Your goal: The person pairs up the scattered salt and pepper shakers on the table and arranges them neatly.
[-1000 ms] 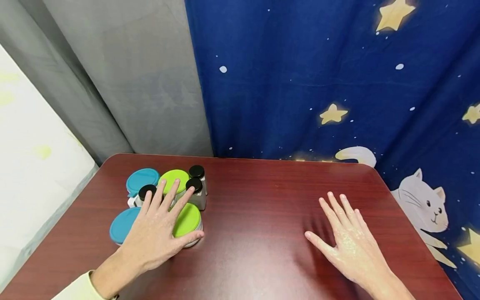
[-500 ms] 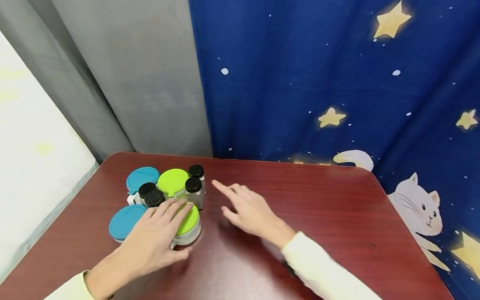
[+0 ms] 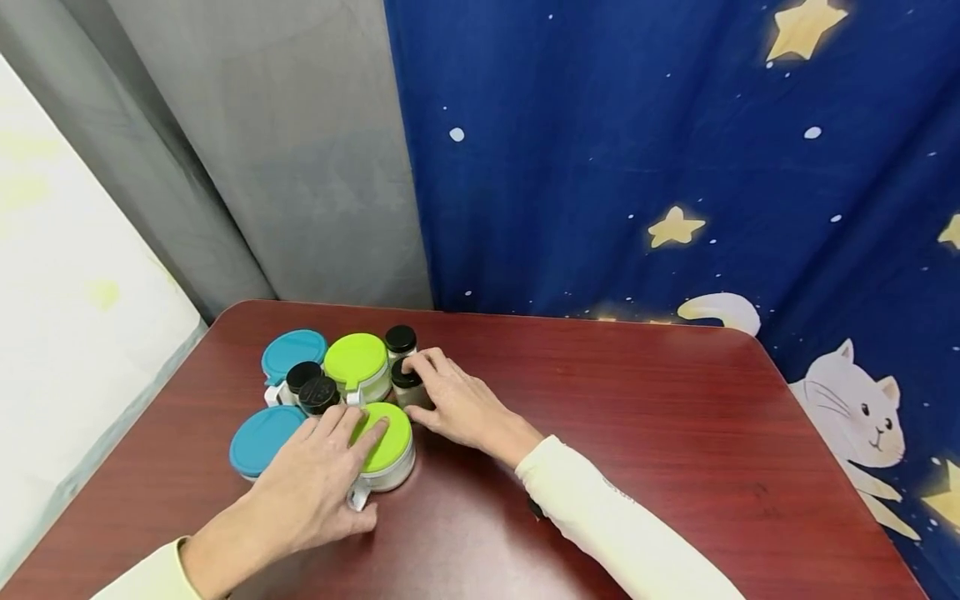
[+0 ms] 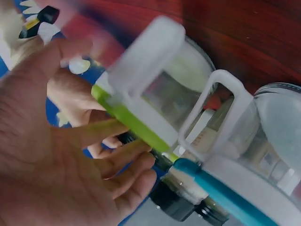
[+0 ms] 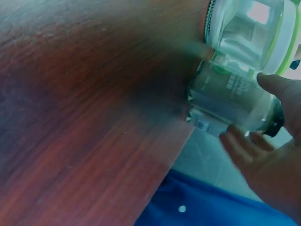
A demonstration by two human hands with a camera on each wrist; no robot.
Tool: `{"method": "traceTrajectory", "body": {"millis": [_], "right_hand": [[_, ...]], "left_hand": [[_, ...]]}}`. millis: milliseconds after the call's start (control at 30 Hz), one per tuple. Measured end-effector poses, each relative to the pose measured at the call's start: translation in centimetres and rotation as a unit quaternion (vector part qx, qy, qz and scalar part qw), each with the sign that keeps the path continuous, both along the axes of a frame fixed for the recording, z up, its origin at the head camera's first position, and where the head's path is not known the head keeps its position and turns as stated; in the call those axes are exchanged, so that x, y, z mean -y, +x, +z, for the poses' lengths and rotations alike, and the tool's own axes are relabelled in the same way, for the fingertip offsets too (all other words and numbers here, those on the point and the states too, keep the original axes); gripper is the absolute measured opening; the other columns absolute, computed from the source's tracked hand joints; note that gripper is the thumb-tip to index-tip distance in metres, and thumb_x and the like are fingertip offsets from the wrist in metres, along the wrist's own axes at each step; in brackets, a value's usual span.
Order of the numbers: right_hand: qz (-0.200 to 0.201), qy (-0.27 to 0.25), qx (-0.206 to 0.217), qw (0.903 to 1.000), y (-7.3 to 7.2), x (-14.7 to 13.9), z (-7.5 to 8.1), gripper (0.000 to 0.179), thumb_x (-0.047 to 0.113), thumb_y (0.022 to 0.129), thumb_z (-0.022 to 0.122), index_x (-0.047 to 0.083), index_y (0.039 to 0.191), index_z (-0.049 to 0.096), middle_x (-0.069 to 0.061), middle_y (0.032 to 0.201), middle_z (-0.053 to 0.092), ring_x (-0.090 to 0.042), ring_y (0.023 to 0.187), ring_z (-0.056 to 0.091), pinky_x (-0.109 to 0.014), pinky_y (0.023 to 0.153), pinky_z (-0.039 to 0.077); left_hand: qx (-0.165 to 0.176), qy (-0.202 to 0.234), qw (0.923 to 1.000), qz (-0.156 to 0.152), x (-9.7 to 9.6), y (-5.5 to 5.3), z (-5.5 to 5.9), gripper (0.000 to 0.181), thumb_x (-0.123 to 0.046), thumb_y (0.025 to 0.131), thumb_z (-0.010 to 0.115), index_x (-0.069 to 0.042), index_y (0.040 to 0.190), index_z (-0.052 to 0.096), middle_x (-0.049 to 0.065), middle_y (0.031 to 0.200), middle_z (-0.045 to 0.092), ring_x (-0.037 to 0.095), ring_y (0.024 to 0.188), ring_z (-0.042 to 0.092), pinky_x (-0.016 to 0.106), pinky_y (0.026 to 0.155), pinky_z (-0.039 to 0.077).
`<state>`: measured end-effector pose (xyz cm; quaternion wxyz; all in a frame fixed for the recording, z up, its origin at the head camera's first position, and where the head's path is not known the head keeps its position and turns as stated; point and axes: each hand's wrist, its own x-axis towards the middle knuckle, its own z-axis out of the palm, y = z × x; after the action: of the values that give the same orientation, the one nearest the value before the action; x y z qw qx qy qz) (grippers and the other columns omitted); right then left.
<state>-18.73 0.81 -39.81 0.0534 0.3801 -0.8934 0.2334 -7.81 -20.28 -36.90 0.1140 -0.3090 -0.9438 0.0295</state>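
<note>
My left hand (image 3: 311, 475) rests its fingertips on the lid of the nearer green-lidded jar (image 3: 390, 442); its thumb stands apart by the jar's white handle (image 4: 150, 52). In the left wrist view the fingers lie along the lid's edge, loosely bent. My right hand (image 3: 465, 408) has its thumb and fingers on either side of a small clear spice jar with a black lid (image 3: 406, 379). The right wrist view shows this spice jar (image 5: 230, 92) upright beside a green-lidded jar (image 5: 249, 33), between thumb and fingertips. Fingers partly hide its lid in the head view.
Another green-lidded jar (image 3: 356, 358), two blue-lidded jars (image 3: 266, 437) and more black-lidded jars (image 3: 318, 392) cluster closely at the left of the reddish-brown table (image 3: 637, 433). Grey and blue curtains (image 3: 562, 167) hang behind the table's back edge.
My right hand has swung left from the table's right side to the black-lidded spice jar. My left hand has come down from above the jars onto the nearer green lid.
</note>
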Motion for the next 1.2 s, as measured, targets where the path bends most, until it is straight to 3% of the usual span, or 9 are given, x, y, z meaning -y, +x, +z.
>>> {"method": "traceTrajectory", "body": {"millis": [133,267,333,433,567,700,900,1000,1200], "right_hand": [[0.03,-0.037,0.023,0.9986,-0.4,-0.9,-0.3,0.049,0.024,0.094,0.076,0.015,0.131,0.045,0.0,0.124,0.054,-0.012,0.109,0.054,-0.028,0.093,0.047],[0.041,-0.052,0.042,0.9969,-0.1,-2.1,-0.7,0.056,0.024,0.093,0.078,0.015,0.137,0.045,-0.001,0.125,0.054,-0.011,0.105,0.056,-0.026,0.093,0.046],[0.047,-0.055,0.056,0.9958,0.1,-2.6,-0.9,0.06,0.021,0.092,0.079,0.016,0.139,0.044,-0.001,0.126,0.052,-0.01,0.104,0.056,-0.025,0.092,0.047],[0.059,-0.061,0.067,0.9942,0.5,-3.3,-1.0,0.061,0.015,0.09,0.081,0.016,0.139,0.045,0.001,0.125,0.052,-0.01,0.103,0.056,-0.025,0.09,0.047],[0.079,-0.087,0.066,0.9909,0.7,-3.7,-1.4,0.059,0.011,0.089,0.081,0.015,0.137,0.047,0.002,0.123,0.056,-0.009,0.1,0.058,-0.024,0.088,0.048],[0.085,-0.106,0.054,0.9893,1.2,-3.8,-2.1,0.058,0.01,0.089,0.08,0.014,0.138,0.049,0.001,0.123,0.056,-0.008,0.098,0.058,-0.022,0.087,0.048],[0.077,-0.137,0.068,0.9851,1.8,-4.3,-2.1,0.058,0.006,0.089,0.079,0.012,0.138,0.05,0.0,0.125,0.056,-0.009,0.099,0.058,-0.029,0.087,0.051],[0.076,-0.151,0.078,0.9825,2.0,-4.9,-1.6,0.057,0.005,0.089,0.079,0.012,0.138,0.051,0.001,0.127,0.057,-0.008,0.097,0.059,-0.029,0.085,0.052],[0.095,-0.169,0.086,0.9774,2.4,-6.7,-0.5,0.057,0.005,0.089,0.08,0.012,0.139,0.052,-0.001,0.127,0.059,-0.009,0.091,0.063,-0.025,0.076,0.054]], "left_hand": [[-0.002,0.021,0.9997,-0.01,0.0,-0.1,-0.3,0.098,-0.057,0.054,0.089,-0.001,0.13,0.061,0.017,0.108,0.048,0.035,0.103,0.046,0.046,0.085,0.048],[0.008,0.067,0.9976,0.014,-0.3,0.2,-1.4,0.099,-0.063,0.053,0.091,-0.008,0.127,0.057,0.017,0.112,0.047,0.036,0.104,0.048,0.047,0.085,0.051],[0.04,0.09,0.9946,0.034,-0.5,0.5,-1.8,0.101,-0.066,0.056,0.089,-0.01,0.131,0.053,0.018,0.12,0.048,0.036,0.11,0.049,0.048,0.086,0.052],[0.101,0.131,0.9836,0.072,-1.2,1.0,-2.2,0.104,-0.072,0.061,0.085,-0.011,0.138,0.049,0.014,0.127,0.05,0.032,0.114,0.052,0.048,0.085,0.054],[0.142,0.16,0.9703,0.112,-2.0,1.0,-2.6,0.109,-0.078,0.059,0.082,-0.012,0.138,0.047,0.002,0.121,0.051,0.02,0.098,0.058,0.042,0.073,0.056],[0.134,0.152,0.9688,0.143,-2.7,1.0,-2.8,0.112,-0.081,0.053,0.081,-0.013,0.135,0.048,0.001,0.121,0.05,0.017,0.089,0.059,0.041,0.062,0.054],[0.144,0.186,0.9597,0.154,-3.4,0.6,-2.7,0.101,-0.067,0.058,0.088,-0.011,0.133,0.05,0.008,0.121,0.051,0.018,0.089,0.057,0.037,0.069,0.054],[0.156,0.197,0.9549,0.158,-3.4,-0.1,-2.2,0.099,-0.063,0.056,0.09,-0.014,0.133,0.051,0.008,0.121,0.05,0.018,0.082,0.057,0.037,0.065,0.053],[0.131,0.207,0.9617,0.124,-3.8,-1.2,-1.2,0.097,-0.058,0.055,0.092,-0.015,0.132,0.052,0.005,0.122,0.051,0.015,0.077,0.056,0.035,0.063,0.052]]}}
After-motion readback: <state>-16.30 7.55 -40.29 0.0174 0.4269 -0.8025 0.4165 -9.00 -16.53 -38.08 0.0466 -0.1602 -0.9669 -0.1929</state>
